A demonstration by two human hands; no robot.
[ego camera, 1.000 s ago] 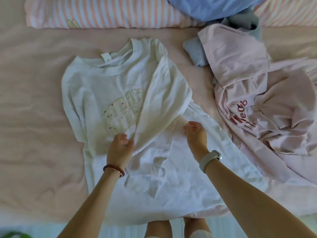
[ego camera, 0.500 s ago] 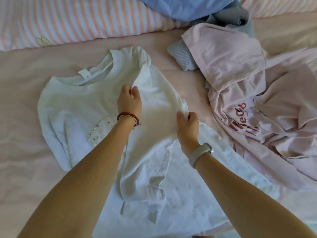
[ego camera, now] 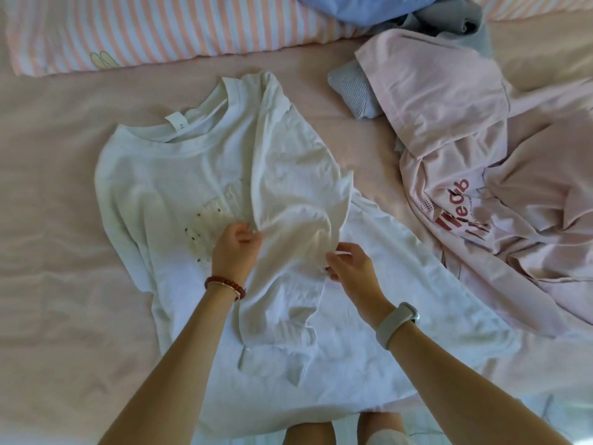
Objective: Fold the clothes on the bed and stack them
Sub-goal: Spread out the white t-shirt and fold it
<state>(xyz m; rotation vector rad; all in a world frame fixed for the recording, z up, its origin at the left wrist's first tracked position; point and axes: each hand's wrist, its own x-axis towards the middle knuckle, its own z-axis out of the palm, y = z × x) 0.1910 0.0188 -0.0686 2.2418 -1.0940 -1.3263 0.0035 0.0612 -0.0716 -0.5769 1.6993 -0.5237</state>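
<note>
1. Centrally, a white T-shirt (ego camera: 179, 175) lay spread on the pink bed sheet (ego camera: 54, 220), its right side folded over toward the middle.
2. The left hand (ego camera: 234, 252) pinched the folded flap's left edge with curled fingers.
3. The right hand (ego camera: 353, 268) pinched the flap's right edge between thumb and fingertips.
4. At the right of the frame, a crumpled pink shirt (ego camera: 449, 130) lay unfolded, with a striped pillow (ego camera: 160, 27) across the upper left.

Head view, downward over bed (ego camera: 64, 252)
</note>
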